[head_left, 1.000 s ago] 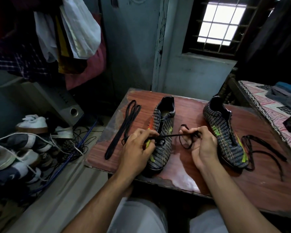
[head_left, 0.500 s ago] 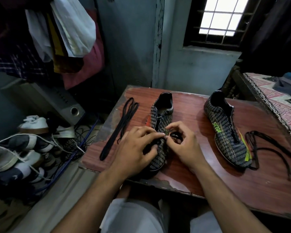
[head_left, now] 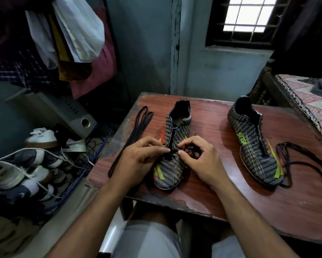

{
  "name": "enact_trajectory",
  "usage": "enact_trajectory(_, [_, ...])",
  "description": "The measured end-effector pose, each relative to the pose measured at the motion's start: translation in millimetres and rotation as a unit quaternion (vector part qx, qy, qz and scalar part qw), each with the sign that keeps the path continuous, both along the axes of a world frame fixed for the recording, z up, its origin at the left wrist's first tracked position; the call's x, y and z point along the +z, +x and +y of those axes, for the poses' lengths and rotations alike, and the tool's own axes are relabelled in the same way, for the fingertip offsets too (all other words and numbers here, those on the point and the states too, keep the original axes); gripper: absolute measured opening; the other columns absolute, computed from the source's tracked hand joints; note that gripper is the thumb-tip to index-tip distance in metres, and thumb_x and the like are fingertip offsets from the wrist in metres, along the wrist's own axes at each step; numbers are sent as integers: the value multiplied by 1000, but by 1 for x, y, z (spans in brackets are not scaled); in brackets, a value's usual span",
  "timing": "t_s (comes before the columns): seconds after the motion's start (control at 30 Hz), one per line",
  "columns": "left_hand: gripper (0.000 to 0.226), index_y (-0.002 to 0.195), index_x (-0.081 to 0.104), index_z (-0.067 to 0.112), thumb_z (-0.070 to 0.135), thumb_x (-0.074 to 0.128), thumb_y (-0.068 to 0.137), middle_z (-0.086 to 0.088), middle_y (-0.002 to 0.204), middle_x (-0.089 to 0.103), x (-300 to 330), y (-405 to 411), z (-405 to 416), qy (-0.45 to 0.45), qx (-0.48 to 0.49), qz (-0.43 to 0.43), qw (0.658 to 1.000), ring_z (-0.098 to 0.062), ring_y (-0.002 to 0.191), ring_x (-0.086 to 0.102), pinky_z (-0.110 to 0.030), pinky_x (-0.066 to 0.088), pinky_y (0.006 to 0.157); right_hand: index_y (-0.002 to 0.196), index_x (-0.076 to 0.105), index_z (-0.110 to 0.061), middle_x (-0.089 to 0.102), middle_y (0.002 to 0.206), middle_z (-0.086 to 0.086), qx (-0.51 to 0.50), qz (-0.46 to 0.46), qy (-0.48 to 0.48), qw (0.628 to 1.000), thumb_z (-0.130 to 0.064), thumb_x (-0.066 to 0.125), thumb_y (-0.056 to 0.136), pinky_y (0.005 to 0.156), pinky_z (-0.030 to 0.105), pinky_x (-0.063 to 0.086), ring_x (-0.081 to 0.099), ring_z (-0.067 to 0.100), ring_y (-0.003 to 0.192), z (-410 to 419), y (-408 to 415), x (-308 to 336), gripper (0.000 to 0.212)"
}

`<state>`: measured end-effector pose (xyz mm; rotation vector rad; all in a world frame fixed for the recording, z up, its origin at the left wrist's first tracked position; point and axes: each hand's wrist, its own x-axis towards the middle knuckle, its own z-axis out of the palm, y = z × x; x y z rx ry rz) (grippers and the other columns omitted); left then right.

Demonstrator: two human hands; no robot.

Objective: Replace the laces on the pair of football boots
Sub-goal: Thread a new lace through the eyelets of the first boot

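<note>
I see my left hand (head_left: 137, 157) and right hand (head_left: 199, 157) both pinching the black lace (head_left: 174, 151) over the near boot (head_left: 172, 146), mid-table (head_left: 221, 194); bare wood separates it from the second boot (head_left: 253, 142).

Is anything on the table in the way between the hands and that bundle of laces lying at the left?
Nothing visible. The laces lie on bare table just left of the left hand. Both hands are busy, though: left hand and right hand pinch a lace over the near boot.
</note>
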<state>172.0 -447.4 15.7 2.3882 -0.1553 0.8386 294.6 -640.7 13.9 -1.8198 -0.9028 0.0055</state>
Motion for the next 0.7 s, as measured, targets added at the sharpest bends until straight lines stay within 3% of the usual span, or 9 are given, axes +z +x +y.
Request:
enact_trajectory(0.13, [18,107,82,22,13,75,92,12,102,68,2,1,-2,-34,26,7,999,-3,95,67,-16,49,82,98,75,-27,67,100,-10,3,-27,5,1000,-18,83,85,86,16,46,65,7,98,-1,-1,-1,18])
enact_trajectory(0.4, [20,106,80,15,6,79,88,9,102,70,1,4,1,-90,21,10,996,-9,96,70,-29,58,83,101,70,-30,58,100,-11,-11,-94,-55,994,-27,76,89,88,21,44,57,10,101,3,-2,-7,13])
enact_trajectory(0.5, [19,106,80,15,8,80,88,9,103,70,1,4,0,-79,25,9,997,-7,96,70,-29,59,83,96,66,-28,53,99,-14,-34,-125,-92,987,-36,66,91,87,11,35,48,10,98,5,-5,-9,9])
enact_trajectory(0.6, [20,105,79,16,8,80,87,11,103,69,2,5,0,-75,29,16,997,-5,97,69,-23,56,84,97,58,-24,48,101,-15,-35,-158,-117,980,-38,52,100,90,24,38,44,11,98,8,-7,-13,15])
enact_trajectory(0.7, [21,103,79,17,5,80,86,12,102,69,4,3,-1,-69,32,24,997,-3,97,68,-16,51,83,101,52,-24,47,102,-14,-41,-166,-113,979,-39,41,104,88,24,39,45,10,97,8,-9,-15,20])
